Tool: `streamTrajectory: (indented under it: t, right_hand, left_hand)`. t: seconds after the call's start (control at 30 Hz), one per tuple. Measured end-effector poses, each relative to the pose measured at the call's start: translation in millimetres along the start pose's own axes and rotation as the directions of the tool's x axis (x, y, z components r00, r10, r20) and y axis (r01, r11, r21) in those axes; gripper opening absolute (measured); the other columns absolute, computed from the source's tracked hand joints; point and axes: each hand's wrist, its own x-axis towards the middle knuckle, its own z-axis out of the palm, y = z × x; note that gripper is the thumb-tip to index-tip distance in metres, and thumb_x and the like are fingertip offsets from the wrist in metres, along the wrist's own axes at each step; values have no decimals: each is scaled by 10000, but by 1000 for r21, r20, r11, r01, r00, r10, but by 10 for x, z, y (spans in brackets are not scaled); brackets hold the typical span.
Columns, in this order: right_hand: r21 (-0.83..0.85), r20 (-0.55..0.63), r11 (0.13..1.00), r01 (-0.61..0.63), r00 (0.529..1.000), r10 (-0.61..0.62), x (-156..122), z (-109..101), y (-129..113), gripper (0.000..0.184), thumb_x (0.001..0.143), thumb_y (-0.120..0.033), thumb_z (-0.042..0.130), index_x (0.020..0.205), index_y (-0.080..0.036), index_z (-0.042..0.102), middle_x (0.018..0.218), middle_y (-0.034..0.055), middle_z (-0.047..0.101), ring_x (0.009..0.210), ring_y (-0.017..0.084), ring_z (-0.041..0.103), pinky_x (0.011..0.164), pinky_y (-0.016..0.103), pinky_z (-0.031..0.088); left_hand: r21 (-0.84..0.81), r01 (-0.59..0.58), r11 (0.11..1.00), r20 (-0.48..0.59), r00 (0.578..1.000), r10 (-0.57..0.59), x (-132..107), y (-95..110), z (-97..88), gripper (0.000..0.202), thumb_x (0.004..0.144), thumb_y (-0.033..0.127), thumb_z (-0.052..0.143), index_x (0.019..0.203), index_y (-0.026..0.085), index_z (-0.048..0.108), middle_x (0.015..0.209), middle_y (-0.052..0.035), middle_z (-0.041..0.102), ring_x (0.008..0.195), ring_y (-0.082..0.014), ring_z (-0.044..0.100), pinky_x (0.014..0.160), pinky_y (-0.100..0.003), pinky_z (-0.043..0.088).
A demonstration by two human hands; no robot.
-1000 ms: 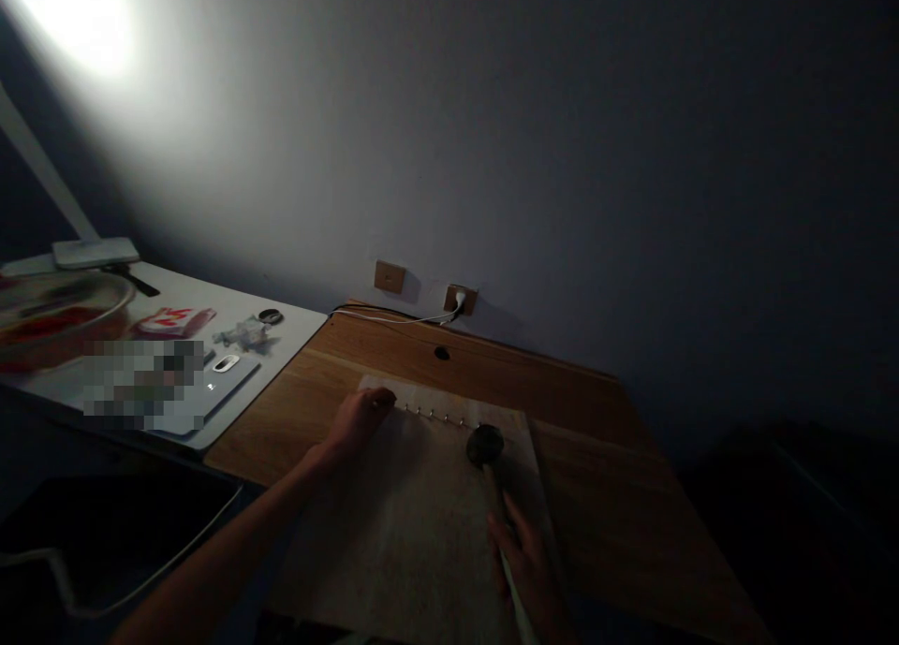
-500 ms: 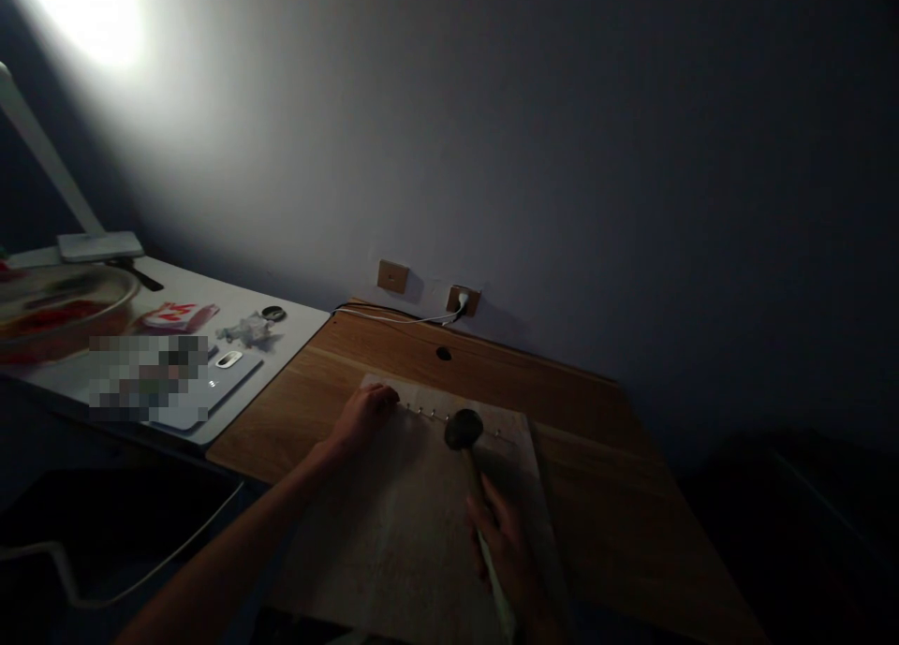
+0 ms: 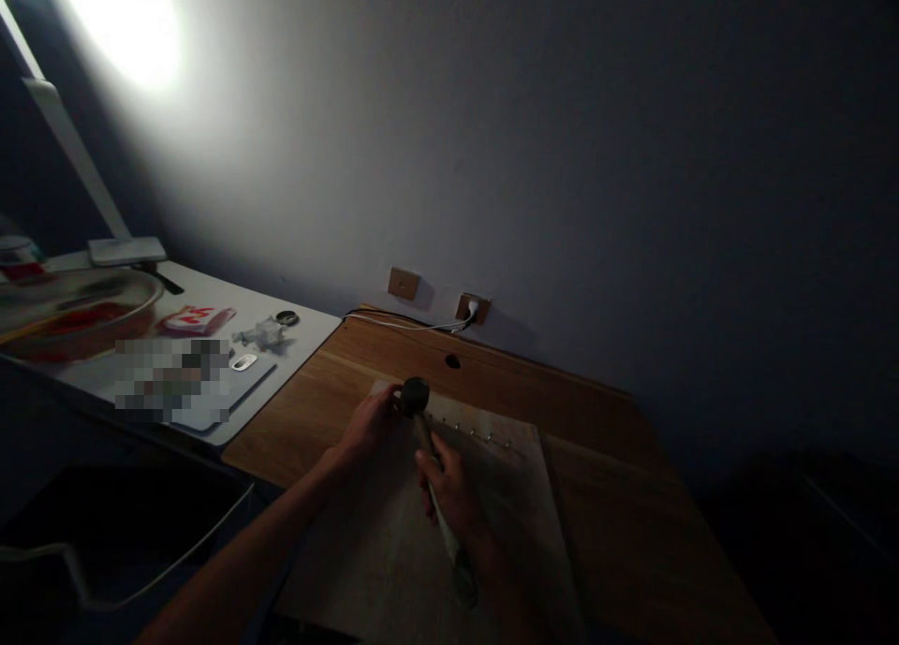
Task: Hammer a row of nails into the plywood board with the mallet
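A pale board (image 3: 393,551) lies on the wooden desk (image 3: 611,495), with a row of small nails (image 3: 478,433) along its far edge. My right hand (image 3: 449,495) is closed round the handle of a dark-headed hammer (image 3: 416,397), whose head hangs over the board's far left corner. My left hand (image 3: 371,422) rests at that corner, fingers curled right beside the hammer head; what they pinch, if anything, is too dark to make out.
A white table (image 3: 295,341) adjoins on the left with a lamp base (image 3: 126,250), a shallow bowl (image 3: 77,313), a packet (image 3: 195,319) and small items. Wall sockets (image 3: 472,306) with a white cable sit behind the desk. Dark bin (image 3: 119,533) at lower left.
My right hand has swung the hammer left along the row of nails, from the board's right part to its far left corner beside my left hand. The view shifted slightly.
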Motion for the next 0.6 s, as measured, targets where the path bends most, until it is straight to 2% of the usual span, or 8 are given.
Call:
streamTrajectory:
  t: [0.1, 0.23, 0.3, 0.37, 0.47, 0.6]
  right_hand:
    - [-15, -6, 1000, -13, 1000, 13, 23, 25, 45, 502, 884, -496, 545, 1274, -180, 553, 607, -105, 479, 317, 65, 424, 270, 172, 323]
    - [-18, -2, 1000, -5, 1000, 5, 51, 46, 57, 520, 882, -504, 551, 1288, -178, 549, 601, -105, 483, 319, 65, 414, 275, 175, 327]
    - [-1, -1, 1000, -12, 1000, 12, 52, 48, 47, 522, 866, -531, 574, 1252, -181, 554, 593, -111, 477, 318, 65, 409, 275, 173, 313]
    - [42, -15, 999, -10, 1000, 11, 11, 34, 47, 463, 857, -563, 589, 1126, -187, 570, 601, -110, 477, 323, 59, 411, 283, 170, 300]
    - [130, -87, 992, -2, 996, 14, -163, -29, 90, 428, 847, -609, 615, 939, -197, 547, 634, -95, 502, 350, 44, 407, 318, 169, 306]
    - [256, -273, 965, -60, 953, 132, -546, -178, 223, 549, 766, -692, 686, 990, -206, 564, 640, -75, 540, 403, 66, 442, 370, 181, 339]
  left_hand:
    - [2, 6, 1000, -3, 1000, -6, -16, -22, 6, 403, 857, 153, 560, 1255, 194, 608, 951, -53, 730, 853, -204, 697, 763, -282, 507]
    - [-25, -25, 999, -21, 999, 24, -20, -39, 12, 374, 869, 195, 584, 1242, 192, 621, 934, -59, 732, 848, -214, 698, 783, -294, 521]
    - [-30, -29, 999, -22, 999, 28, -15, -30, 7, 365, 867, 188, 574, 1228, 193, 624, 930, -56, 734, 847, -215, 701, 783, -296, 524]
    - [-27, 1, 1000, 4, 1000, -1, -11, -16, -1, 389, 855, 153, 543, 1236, 193, 612, 920, -48, 740, 845, -208, 705, 781, -293, 523]
    - [-16, 23, 1000, 40, 999, -23, -8, -7, -11, 419, 854, 137, 506, 1263, 184, 584, 928, -46, 747, 856, -197, 708, 798, -295, 518]
    - [15, 6, 1000, 58, 998, -7, -4, -15, -21, 421, 840, 156, 525, 1255, 190, 587, 968, -51, 745, 867, -192, 701, 802, -294, 518]
